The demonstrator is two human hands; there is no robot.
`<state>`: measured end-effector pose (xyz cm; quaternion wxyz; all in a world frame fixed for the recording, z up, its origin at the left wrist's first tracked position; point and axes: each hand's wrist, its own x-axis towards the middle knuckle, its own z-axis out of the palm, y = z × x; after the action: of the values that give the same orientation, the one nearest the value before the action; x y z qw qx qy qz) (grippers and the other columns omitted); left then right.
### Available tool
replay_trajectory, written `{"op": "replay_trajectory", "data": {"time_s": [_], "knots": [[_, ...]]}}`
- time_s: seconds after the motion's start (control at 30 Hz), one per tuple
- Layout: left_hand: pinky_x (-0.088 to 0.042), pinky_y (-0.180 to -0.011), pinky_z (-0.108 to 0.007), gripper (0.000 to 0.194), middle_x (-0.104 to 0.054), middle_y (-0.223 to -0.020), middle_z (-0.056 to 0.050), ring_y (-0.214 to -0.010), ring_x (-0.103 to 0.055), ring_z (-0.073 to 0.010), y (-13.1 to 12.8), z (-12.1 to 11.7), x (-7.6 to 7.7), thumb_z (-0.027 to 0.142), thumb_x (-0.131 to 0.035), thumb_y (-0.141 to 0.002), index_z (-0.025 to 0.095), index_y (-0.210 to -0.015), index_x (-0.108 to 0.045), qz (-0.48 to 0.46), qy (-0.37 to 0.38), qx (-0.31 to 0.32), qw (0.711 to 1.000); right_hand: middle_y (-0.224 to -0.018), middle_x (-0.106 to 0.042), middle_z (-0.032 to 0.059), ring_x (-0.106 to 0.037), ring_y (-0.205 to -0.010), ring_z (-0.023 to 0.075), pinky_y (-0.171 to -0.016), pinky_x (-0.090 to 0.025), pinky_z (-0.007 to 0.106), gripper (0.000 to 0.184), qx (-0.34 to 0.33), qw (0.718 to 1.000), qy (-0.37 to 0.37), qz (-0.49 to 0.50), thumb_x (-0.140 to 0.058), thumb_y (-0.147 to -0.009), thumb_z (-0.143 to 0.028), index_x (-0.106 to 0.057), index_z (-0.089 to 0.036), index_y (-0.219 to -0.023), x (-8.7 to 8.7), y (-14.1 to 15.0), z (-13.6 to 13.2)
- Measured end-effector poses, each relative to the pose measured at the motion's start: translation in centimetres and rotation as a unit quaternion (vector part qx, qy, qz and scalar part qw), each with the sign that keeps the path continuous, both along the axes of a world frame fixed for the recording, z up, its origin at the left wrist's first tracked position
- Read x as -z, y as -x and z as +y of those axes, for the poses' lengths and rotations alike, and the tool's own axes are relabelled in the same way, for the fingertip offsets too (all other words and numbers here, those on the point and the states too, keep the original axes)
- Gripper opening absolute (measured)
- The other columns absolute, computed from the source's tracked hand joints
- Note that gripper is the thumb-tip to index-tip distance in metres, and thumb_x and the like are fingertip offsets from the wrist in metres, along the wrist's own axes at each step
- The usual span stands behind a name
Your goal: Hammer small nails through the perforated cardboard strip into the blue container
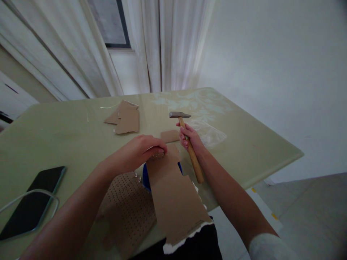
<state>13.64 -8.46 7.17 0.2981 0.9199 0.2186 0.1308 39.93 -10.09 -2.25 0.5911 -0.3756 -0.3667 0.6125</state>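
Observation:
My right hand point(189, 137) is wrapped around the wooden handle of a hammer point(195, 162). Its metal head points up and away, above the table. My left hand point(143, 150) has its fingers pinched together at the far end of a long piece of brown cardboard point(176, 195) with a torn near edge. What sits between those fingertips is too small to make out. Under the cardboard, parts of a blue object point(146, 177) show on both sides; most of it is hidden. Beside it lies a cardboard sheet dotted with rows of holes point(132, 202).
Torn cardboard pieces point(128, 121) lie farther back on the pale green table point(81, 144). A small cardboard strip point(169, 136) and a clear plastic bag point(210, 133) are near the hammer. At left rests a dark tablet point(32, 202) with a white cable point(40, 190) across it.

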Motion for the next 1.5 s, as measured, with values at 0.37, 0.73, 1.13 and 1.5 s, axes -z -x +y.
{"op": "replay_trajectory", "data": {"time_s": [0.37,0.73,1.13,1.5], "knots": [[-0.052,-0.087,-0.028,0.025,-0.084,-0.105,-0.001,-0.094,-0.075,-0.0186,-0.06,-0.1,0.08,0.03,-0.055,-0.107,0.025,-0.106,-0.08,0.001,0.0,-0.001,1.0,-0.062,-0.052,-0.012,-0.037,-0.037,0.0033,-0.033,-0.025,0.018,0.055,0.0,1.0,-0.004,0.003,-0.087,-0.081,-0.049,-0.059,-0.023,-0.121,0.06,0.03,0.04],[-0.051,-0.085,-0.027,0.025,-0.084,-0.105,-0.002,-0.093,-0.075,-0.0183,-0.09,-0.03,0.06,0.028,-0.055,-0.107,0.024,-0.106,-0.08,0.006,0.003,0.001,1.0,-0.062,-0.053,-0.0118,-0.038,-0.038,0.0034,-0.033,-0.026,0.017,0.057,0.002,1.0,0.0,0.006,-0.088,-0.08,-0.048,-0.059,-0.022,-0.122,0.34,-0.07,0.06],[-0.051,-0.086,-0.027,0.024,-0.084,-0.105,0.0,-0.095,-0.075,-0.018,-0.17,-0.13,0.0,0.027,-0.055,-0.106,0.025,-0.105,-0.08,0.003,0.014,-0.004,1.0,-0.063,-0.053,-0.0116,-0.037,-0.038,0.003,-0.033,-0.024,0.017,0.057,-0.003,1.0,0.0,0.003,-0.087,-0.082,-0.049,-0.058,-0.022,-0.122,0.41,-0.12,0.19],[-0.051,-0.085,-0.028,0.025,-0.084,-0.106,-0.001,-0.095,-0.075,-0.0182,0.08,0.14,0.35,0.027,-0.054,-0.106,0.025,-0.106,-0.08,0.003,0.007,-0.003,1.0,-0.063,-0.052,-0.0115,-0.037,-0.039,0.003,-0.034,-0.024,0.017,0.055,0.005,1.0,0.0,-0.001,-0.086,-0.083,-0.049,-0.058,-0.022,-0.123,0.22,0.0,0.03]]}}
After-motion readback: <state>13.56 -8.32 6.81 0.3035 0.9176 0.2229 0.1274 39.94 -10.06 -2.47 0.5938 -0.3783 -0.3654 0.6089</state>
